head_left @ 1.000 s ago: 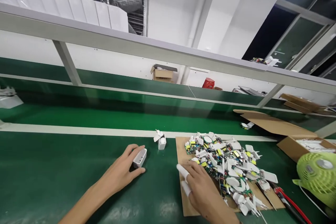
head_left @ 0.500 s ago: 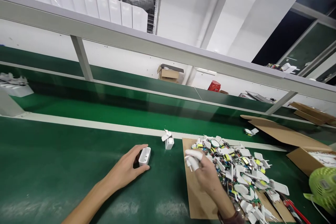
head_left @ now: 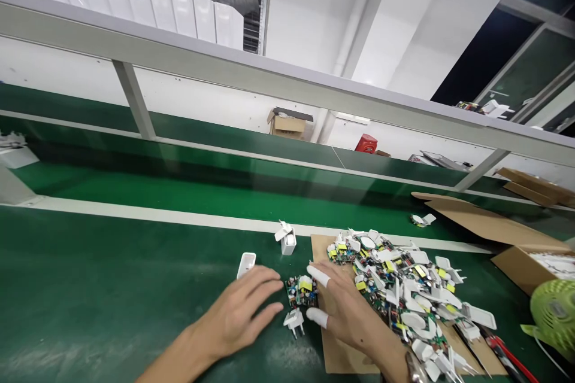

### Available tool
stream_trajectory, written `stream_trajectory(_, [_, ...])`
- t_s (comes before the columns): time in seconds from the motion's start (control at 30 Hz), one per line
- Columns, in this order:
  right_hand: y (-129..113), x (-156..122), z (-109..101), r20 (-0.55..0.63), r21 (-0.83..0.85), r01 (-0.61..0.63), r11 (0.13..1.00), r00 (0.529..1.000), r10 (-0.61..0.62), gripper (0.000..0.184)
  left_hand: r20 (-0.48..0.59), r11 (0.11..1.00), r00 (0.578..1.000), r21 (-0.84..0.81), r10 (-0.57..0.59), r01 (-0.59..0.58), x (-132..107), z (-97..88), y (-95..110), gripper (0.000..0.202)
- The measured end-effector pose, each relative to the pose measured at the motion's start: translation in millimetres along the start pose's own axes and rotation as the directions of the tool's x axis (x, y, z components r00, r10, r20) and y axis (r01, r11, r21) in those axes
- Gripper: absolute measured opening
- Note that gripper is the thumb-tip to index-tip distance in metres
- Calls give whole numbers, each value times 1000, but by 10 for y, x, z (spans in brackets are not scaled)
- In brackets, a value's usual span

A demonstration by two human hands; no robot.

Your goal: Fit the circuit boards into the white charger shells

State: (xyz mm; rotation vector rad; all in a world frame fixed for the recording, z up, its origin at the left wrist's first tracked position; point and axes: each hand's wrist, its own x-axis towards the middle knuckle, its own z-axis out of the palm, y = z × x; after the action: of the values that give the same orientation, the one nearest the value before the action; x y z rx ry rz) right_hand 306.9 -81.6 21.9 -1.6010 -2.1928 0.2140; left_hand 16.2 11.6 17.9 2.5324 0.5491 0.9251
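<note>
Right hand (head_left: pixel 345 308) had some kind of wristband (head_left: pixel 412 366) on it, dark brownish with a paler shiny bit. It was partly cut off by the edge of the view, so I honestly couldn't tell if it was a watch or a bracelet. Up and left of the wristband, the thumb wore a snug white thumb cover (head_left: pixel 317 317), and above that was a matching white index finger cover (head_left: pixel 319 276). Both were smooth little tubes with rounded tips, kinda like finger cots. Between them and the wristband was one tiny spot. Well left of the wristband, the left hand (head_left: pixel 240 311) was bare, same as the left forearm (head_left: pixel 179 354).
</note>
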Motion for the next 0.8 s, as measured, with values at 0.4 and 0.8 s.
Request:
stream_trajectory(0.4, [-108,-13,-117,-78,21,142,990,987,-140,83,324,967,939,-176,-117,182,-21,331,201,47])
stream_trajectory(0.8, [-142,-229,-12,-171,187,-22,982,984,54,66,394,72,776,-870,-493,487,306,586,319,79])
